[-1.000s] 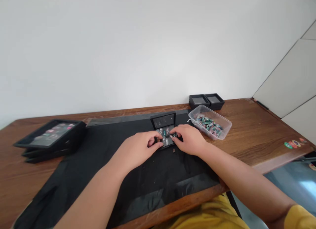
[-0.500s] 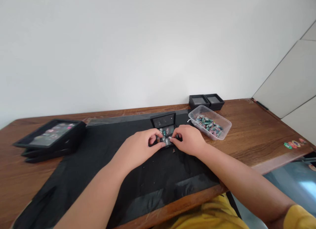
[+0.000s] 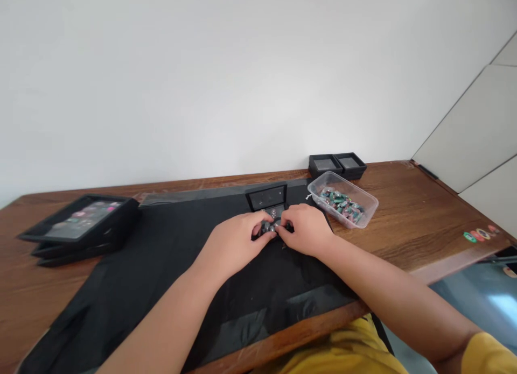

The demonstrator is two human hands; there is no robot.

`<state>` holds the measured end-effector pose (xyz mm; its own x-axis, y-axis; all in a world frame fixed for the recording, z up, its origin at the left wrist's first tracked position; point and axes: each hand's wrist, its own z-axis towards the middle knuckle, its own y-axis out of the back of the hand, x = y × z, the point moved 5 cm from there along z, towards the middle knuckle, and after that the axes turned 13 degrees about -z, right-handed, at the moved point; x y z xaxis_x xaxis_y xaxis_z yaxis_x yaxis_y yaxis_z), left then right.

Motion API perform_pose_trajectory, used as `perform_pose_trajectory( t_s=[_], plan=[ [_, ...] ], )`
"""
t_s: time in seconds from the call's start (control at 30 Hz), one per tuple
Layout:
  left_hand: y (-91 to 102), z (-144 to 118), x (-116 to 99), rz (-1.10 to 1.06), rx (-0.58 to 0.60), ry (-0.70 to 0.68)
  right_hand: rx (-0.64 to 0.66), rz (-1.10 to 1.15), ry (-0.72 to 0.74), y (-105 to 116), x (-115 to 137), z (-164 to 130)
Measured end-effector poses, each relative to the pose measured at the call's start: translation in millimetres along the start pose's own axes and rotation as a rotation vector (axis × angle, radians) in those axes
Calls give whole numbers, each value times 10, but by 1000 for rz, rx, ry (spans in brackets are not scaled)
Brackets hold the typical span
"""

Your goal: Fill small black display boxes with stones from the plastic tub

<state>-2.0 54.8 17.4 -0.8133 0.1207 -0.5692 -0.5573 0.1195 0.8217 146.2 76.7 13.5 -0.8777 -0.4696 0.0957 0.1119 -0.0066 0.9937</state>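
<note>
A small black box [image 3: 267,197] stands with its lid raised on the black cloth. Small shiny silvery and grey pieces [image 3: 272,226] sit inside it, partly covered by my fingers. My left hand [image 3: 237,235] curls over the box's left side, thumb and forefinger bent around pieces there. From the right, my right hand [image 3: 307,230] reaches in with its fingertips pinched at the same pieces. What either hand grips is too small and too covered to make out. The fingertips of both hands are close together.
A clear plastic tub [image 3: 369,202] holding several shiny green and pink pieces [image 3: 342,204] stands right of the box. Behind it are two black boxes [image 3: 337,164]. Stacked black cases [image 3: 81,223] lie at the left. The black cloth [image 3: 173,245] covers part of the wooden table [image 3: 404,202].
My left hand has moved right and further over the box, so its fingers now nearly meet my right hand's. Fewer of the pieces show between them. My right hand has barely shifted.
</note>
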Motion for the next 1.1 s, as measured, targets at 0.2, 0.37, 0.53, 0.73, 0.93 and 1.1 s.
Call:
perform_pose_trajectory(
  t_s=[0.2,0.37,0.53,0.73,0.93,1.1],
  plan=[
    [-22,9,5,12,19,-16,-11,-14,6,-22,30,29],
    [-12,5,1,21,31,-7,-11,-4,-6,-25,30,42],
    [-1,-1,3,27,17,-16,-10,8,-7,-30,30,44],
    [6,-1,16,35,11,-3,-16,9,-16,-33,24,50],
    [-1,5,-5,20,-8,-16,-17,12,-34,-28,20,56],
    [-3,1,-9,28,5,-4,-24,34,-30,-5,17,48]
  ],
)
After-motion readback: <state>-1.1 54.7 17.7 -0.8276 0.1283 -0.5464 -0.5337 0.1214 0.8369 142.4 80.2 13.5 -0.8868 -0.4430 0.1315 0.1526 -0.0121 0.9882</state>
